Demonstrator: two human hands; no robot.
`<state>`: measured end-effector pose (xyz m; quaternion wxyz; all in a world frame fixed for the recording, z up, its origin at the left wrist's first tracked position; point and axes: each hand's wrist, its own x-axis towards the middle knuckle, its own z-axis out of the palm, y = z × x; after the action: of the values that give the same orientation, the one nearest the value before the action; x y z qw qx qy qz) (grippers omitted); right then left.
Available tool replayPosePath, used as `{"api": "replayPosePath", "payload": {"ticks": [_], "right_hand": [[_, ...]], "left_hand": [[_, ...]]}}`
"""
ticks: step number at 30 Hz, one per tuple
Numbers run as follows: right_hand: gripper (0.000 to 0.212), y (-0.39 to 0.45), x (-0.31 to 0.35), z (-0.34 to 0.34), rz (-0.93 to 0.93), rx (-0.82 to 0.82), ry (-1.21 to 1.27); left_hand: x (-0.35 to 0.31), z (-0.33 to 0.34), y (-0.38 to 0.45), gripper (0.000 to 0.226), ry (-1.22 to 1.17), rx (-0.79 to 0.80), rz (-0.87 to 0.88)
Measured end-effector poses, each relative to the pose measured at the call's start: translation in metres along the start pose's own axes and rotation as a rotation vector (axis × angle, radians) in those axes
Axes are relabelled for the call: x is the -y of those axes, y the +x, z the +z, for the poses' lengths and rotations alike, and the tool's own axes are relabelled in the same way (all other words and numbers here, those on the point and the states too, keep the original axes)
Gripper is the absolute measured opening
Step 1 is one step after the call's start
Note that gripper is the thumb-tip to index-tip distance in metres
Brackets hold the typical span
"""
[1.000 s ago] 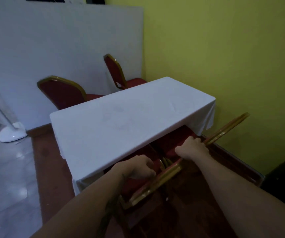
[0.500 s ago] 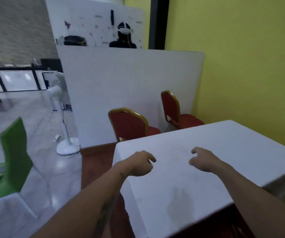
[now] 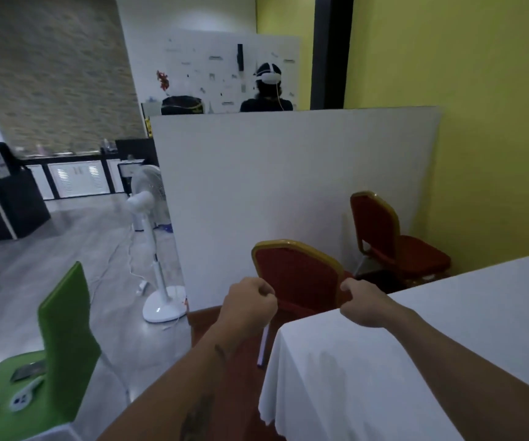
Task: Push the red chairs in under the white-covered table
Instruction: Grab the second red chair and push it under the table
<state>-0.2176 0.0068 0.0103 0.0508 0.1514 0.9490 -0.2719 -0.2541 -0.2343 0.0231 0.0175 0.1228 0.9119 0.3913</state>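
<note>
Your left hand [image 3: 250, 305] and right hand [image 3: 362, 305] are curled, empty, raised before the near red chair [image 3: 298, 275] beside the worktop [image 3: 448, 329].

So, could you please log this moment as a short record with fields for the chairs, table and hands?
near chair: red chair, back toward the camera, at the table's far end, not pushed in
far chair: second red chair, by the yellow wall, seat exposed
table: white-covered table, bare top
left hand: curled, holding nothing
right hand: curled, holding nothing
</note>
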Motion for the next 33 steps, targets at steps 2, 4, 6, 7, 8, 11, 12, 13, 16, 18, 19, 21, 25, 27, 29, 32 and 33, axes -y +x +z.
{"api": "replayPosePath", "payload": {"ticks": [2,4,6,7,8,11,12,13,16,18,19,21,25,27,29,32,33], "right_hand": [[0.069,0.042,0.006,0.003,0.000,-0.002,-0.008],[0.068,0.087,0.008,0.007,0.005,0.001,-0.011],[0.065,0.131,0.011,0.007,0.019,0.003,-0.023],[0.063,0.152,0.013,0.007,0.031,0.007,-0.025],[0.060,0.172,0.013,0.006,0.039,0.015,-0.031],[0.050,0.224,0.016,0.000,0.065,0.033,-0.070],[0.051,0.237,0.017,-0.002,0.076,0.041,-0.083],[0.054,0.248,0.017,-0.002,0.090,0.048,-0.095],[0.067,0.281,0.016,-0.003,0.160,0.053,-0.118],[0.074,0.298,0.016,-0.003,0.229,0.065,-0.126],[0.076,0.305,0.016,-0.001,0.266,0.069,-0.126],[0.079,0.322,0.015,0.005,0.334,0.064,-0.126],[0.081,0.357,0.019,0.017,0.457,0.072,-0.112],[0.081,0.371,0.022,0.027,0.519,0.087,-0.095],[0.079,0.381,0.024,0.035,0.564,0.107,-0.073],[0.062,0.384,0.024,0.049,0.589,0.090,-0.065],[0.054,0.382,0.023,0.053,0.595,0.064,-0.066]], "left_hand": [[0.008,0.000,0.035,0.018,-0.017,-0.032,-0.018],[0.016,0.002,0.076,0.016,-0.025,-0.035,-0.032],[0.024,0.006,0.120,0.016,-0.035,-0.017,-0.059],[0.027,0.008,0.143,0.017,-0.038,-0.003,-0.073],[0.030,0.010,0.165,0.017,-0.038,0.011,-0.086],[0.040,0.015,0.225,0.019,-0.049,0.051,-0.127],[0.043,0.017,0.242,0.019,-0.056,0.063,-0.143],[0.046,0.020,0.258,0.018,-0.068,0.077,-0.161],[0.054,0.034,0.309,0.019,-0.147,0.143,-0.221],[0.059,0.047,0.341,0.020,-0.317,0.222,-0.320],[0.060,0.053,0.356,0.018,-0.405,0.270,-0.380],[0.066,0.067,0.381,0.023,-0.519,0.348,-0.503],[0.081,0.093,0.427,0.049,-0.633,0.482,-0.715],[0.083,0.102,0.449,0.056,-0.695,0.530,-0.785],[0.084,0.112,0.468,0.057,-0.790,0.582,-0.834],[0.084,0.126,0.485,0.051,-0.840,0.611,-0.882],[0.085,0.131,0.488,0.048,-0.855,0.609,-0.895]]}}
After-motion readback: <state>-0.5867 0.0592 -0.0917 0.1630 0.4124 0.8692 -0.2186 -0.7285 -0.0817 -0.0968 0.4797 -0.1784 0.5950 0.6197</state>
